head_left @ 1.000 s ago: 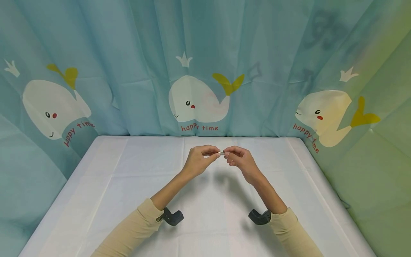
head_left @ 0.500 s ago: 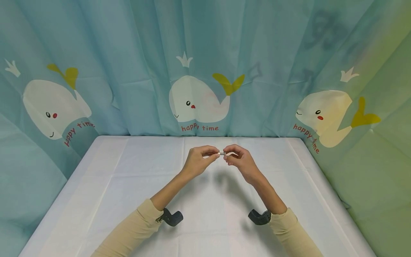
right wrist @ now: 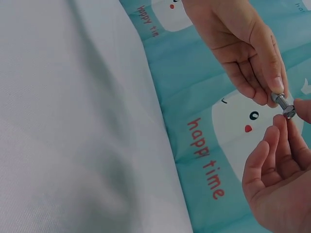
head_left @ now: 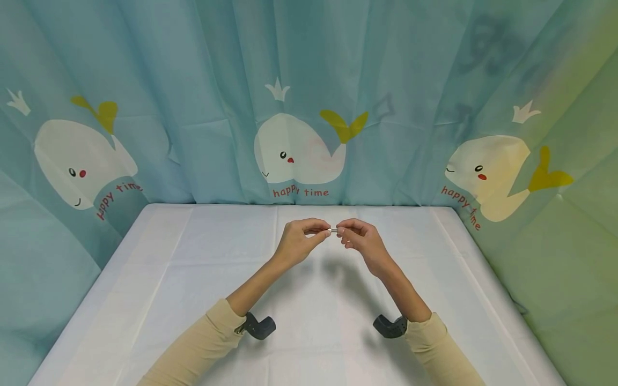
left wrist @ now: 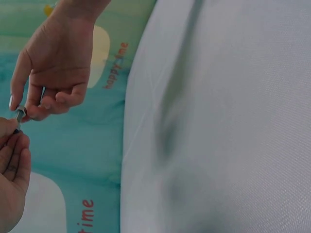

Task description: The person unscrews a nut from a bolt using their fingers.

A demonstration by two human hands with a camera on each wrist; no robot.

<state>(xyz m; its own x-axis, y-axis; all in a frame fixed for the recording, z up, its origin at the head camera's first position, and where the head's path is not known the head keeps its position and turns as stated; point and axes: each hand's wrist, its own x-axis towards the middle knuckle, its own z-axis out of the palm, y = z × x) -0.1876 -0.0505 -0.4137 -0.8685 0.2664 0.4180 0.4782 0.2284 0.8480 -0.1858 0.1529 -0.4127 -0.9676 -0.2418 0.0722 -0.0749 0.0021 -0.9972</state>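
Observation:
A small silvery bolt (head_left: 333, 230) is held level between the fingertips of both hands, above the far part of the table. My left hand (head_left: 298, 241) pinches one end with thumb and fingers. At the other end, my right hand (head_left: 362, 238) has thumb and fingertips on a hexagonal metal piece (right wrist: 289, 112). Between them a short threaded stretch shows in the right wrist view, beside a rounded metal part (right wrist: 277, 96) at the left fingertips. The left wrist view shows the right hand (left wrist: 60, 63) reaching from above to the bolt (left wrist: 19, 115); fingers partly hide both ends.
A white cloth covers the table (head_left: 217, 321), with shadows of both arms on it. Blue-green curtains (head_left: 212, 150) printed with whales hang along the back and sides. Dark wrist camera mounts (head_left: 260, 326) stick out from both sleeves.
Half a second ago the right fingers and thumb were spread apart around the hexagonal piece; now they close on it again. The left hand keeps its pinch and stays in place.

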